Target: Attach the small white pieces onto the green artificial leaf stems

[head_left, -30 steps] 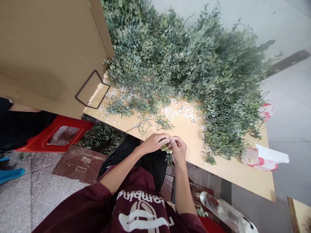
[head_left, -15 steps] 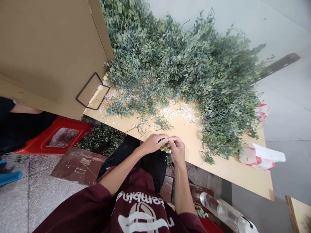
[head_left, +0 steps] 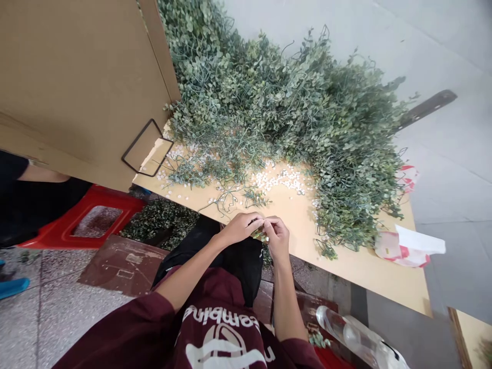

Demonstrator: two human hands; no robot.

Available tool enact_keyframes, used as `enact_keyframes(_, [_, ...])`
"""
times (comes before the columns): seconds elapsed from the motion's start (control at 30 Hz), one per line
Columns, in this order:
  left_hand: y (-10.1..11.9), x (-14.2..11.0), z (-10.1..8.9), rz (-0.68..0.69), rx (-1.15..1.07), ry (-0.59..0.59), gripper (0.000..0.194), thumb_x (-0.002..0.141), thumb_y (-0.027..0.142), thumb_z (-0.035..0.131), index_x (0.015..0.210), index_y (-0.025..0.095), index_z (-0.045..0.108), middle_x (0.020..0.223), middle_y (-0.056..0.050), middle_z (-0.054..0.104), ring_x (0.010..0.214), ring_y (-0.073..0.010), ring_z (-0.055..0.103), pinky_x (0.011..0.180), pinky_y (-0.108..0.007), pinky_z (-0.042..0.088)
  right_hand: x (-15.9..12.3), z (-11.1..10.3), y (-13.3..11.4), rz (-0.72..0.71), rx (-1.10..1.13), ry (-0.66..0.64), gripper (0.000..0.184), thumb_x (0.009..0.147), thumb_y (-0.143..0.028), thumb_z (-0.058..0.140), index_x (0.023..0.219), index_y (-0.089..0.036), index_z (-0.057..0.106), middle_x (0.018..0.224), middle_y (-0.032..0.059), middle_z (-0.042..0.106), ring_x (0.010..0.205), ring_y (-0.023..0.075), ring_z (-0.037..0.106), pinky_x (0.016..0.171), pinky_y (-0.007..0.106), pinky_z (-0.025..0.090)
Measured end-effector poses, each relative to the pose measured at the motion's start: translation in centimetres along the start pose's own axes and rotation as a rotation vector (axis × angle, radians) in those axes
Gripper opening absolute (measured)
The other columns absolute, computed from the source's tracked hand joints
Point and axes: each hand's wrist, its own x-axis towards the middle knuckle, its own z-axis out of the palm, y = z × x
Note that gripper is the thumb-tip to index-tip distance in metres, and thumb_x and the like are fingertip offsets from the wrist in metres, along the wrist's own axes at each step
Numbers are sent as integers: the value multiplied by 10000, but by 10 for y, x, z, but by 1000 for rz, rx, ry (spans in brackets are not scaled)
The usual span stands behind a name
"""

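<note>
A: How are the two hands disposed?

B: The left hand (head_left: 240, 228) and right hand (head_left: 279, 241) meet at the fingertips, each pinching with thumb and forefinger at a small leafy sprig (head_left: 259, 233). The exact points of contact are too small to make out.

A: And the sprig's position?

B: Beneath the fingertips, at the near edge of the worktop (head_left: 384, 279), with dark trousers (head_left: 246, 271) below. A small white piece (head_left: 266, 239) shows beside the right thumb.

A: What fault could arise here?

B: A slackened pinch could let the sprig or the white piece drop past the edge, since little of the worktop lies under them. Too hard a pull might bend or tear so slender a stem.

A: Any hazard from the surroundings?

B: Loose stems (head_left: 229, 197) lie just beyond the left hand and could snag a finger. Behind them, scattered white discs (head_left: 280, 179) border a heap of foliage (head_left: 326, 113); a sweeping sleeve or a slipping heap might scatter them. A stray sprig (head_left: 326, 249) by the near edge could likewise be knocked off.
</note>
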Motion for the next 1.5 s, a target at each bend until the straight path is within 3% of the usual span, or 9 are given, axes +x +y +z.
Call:
enact_keyframes(0.2, [0,1,0,13,22,-50,368,979,419,401,827,158,612,773,10,614,720,-111,542,686,-203,372,-1,0,3,42,41,62,284,864,-437,662,878,-159,605,703,2,539,637,113,515,594,214,430])
enact_keyframes(0.5, [-2,-3,-2,48,121,-96,323,963,394,414,805,162,575,716,-1,569,667,-123,497,650,-210,357,2,-1,4,73,121,32,280,840,-421,695,902,-165,602,745,3,547,626,99,492,576,201,411])
enact_keyframes(0.93, [-3,-2,-1,67,123,-95,335,980,381,381,809,160,566,741,2,562,694,-123,492,668,-213,356,4,-6,6,72,90,-35,293,840,-446,688,879,-159,643,793,28,580,658,106,527,570,199,431])
enact_keyframes(1.5, [-4,-1,0,34,142,-88,346,981,386,397,791,155,571,718,15,547,681,-109,488,653,-205,342,6,-8,-4,-10,137,-156,171,881,-330,669,866,-163,635,846,23,570,727,102,535,659,206,438])
